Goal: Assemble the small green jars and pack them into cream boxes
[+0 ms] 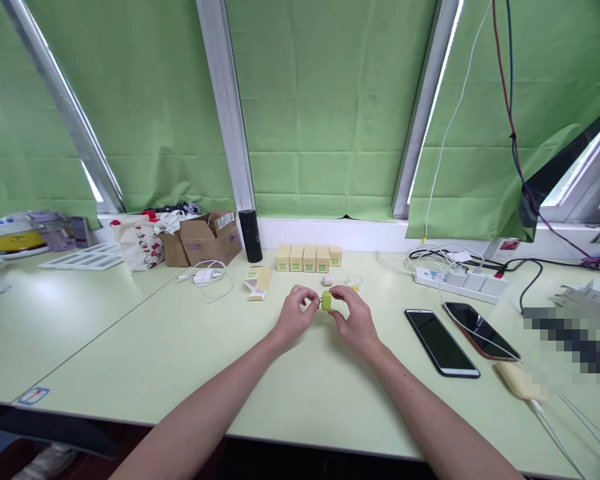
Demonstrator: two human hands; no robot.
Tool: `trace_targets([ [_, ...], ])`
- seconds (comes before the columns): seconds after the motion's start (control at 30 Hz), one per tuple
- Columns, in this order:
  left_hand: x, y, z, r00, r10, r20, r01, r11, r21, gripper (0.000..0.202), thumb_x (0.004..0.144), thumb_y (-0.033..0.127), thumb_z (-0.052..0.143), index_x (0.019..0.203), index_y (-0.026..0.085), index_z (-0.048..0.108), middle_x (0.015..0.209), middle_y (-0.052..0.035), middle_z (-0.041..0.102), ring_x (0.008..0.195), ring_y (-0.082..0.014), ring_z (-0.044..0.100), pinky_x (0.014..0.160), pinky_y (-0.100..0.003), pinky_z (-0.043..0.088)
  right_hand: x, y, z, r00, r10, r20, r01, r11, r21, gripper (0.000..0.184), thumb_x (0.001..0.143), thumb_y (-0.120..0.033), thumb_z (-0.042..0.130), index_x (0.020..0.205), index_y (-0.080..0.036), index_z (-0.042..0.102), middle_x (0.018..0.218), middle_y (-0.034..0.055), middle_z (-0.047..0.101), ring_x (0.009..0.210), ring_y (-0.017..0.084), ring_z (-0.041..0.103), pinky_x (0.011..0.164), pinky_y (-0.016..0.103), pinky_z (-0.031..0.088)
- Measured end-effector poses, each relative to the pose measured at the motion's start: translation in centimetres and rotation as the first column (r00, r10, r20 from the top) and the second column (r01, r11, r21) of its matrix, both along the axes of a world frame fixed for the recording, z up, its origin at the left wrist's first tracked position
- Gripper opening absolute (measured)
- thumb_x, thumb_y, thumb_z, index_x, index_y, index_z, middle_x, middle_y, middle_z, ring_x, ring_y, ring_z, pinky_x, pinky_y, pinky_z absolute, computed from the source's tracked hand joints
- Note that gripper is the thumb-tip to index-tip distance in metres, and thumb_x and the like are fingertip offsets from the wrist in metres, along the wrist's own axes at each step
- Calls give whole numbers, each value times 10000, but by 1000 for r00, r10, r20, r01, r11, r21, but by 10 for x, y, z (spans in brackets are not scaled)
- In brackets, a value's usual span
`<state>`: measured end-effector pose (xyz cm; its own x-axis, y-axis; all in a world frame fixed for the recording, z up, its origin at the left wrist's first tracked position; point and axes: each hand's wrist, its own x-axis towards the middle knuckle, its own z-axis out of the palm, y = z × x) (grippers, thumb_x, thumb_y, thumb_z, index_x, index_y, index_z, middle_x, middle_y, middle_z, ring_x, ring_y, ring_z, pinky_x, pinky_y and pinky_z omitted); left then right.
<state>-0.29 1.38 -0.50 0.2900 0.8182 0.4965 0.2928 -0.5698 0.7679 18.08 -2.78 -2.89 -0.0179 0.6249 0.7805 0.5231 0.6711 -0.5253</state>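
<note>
My right hand [353, 317] grips a small yellow-green case [327, 301] with rounded corners between thumb and fingers, just above the table. My left hand [296, 312] is closed in a pinch at the case's left side, where a tiny metal-looking piece sticks out; its exact kind is too small to make out. Beyond the hands lie a small pinkish-white piece [327, 281] and a clear plastic packet [354, 283] with something yellow in it. An opened small cardboard box [258, 283] lies flat to the left of them.
Several small tan boxes [309, 259] stand in a row behind. A black bottle [251, 236], a brown carton [210, 240] and a white charger [206, 275] are at left. Two phones [443, 343], a power strip [460, 283] and loose cables are at right.
</note>
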Motion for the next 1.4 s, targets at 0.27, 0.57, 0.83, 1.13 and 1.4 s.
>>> trace_targets([
  [0.27, -1, 2, -1, 1000, 8, 9, -8, 1000, -3, 104, 898, 268, 641, 825, 204, 678, 927, -58, 664, 897, -200, 605, 833, -352, 504, 0, -1, 1, 1000, 6, 7, -6, 1000, 3, 433, 865, -73, 585, 1261, -247, 605, 1225, 107, 689, 1113, 271, 685, 969, 496, 619],
  [0.57, -2, 0, -1, 1000, 9, 15, -9, 1000, -8, 120, 909, 281, 637, 831, 200, 678, 942, -62, 663, 912, -204, 602, 850, -359, 495, 1, 0, 0, 1000, -1, 7, 1, 1000, -4, 416, 874, -83, 584, 1256, -245, 608, 1225, 106, 690, 1122, 271, 686, 976, 497, 618],
  [0.83, -2, 3, -2, 1000, 17, 15, -17, 1000, -8, 129, 906, 293, 646, 821, 202, 679, 941, -61, 666, 913, -206, 606, 849, -363, 496, 1, 1, -2, 1000, 2, 9, -2, 1000, -2, 435, 870, -82, 585, 1271, -247, 600, 1235, 108, 688, 1123, 273, 685, 971, 497, 619],
  [1.13, -4, 2, -1, 999, 26, 20, -26, 1000, 2, 155, 913, 286, 626, 784, 209, 664, 890, -50, 663, 917, -212, 610, 848, -360, 485, 1, 1, 0, 1000, -5, 13, 5, 1000, 11, 438, 867, -82, 585, 1271, -252, 606, 1227, 107, 693, 1116, 279, 688, 963, 503, 625],
  [1.4, -7, 13, -6, 989, 134, 57, -135, 991, 5, 125, 934, 276, 596, 863, 217, 681, 932, -65, 704, 1002, -237, 621, 862, -380, 479, 4, 3, -3, 999, -29, 44, 29, 1000, 6, 489, 886, -86, 570, 1342, -260, 575, 1308, 121, 660, 1199, 295, 648, 999, 534, 610],
])
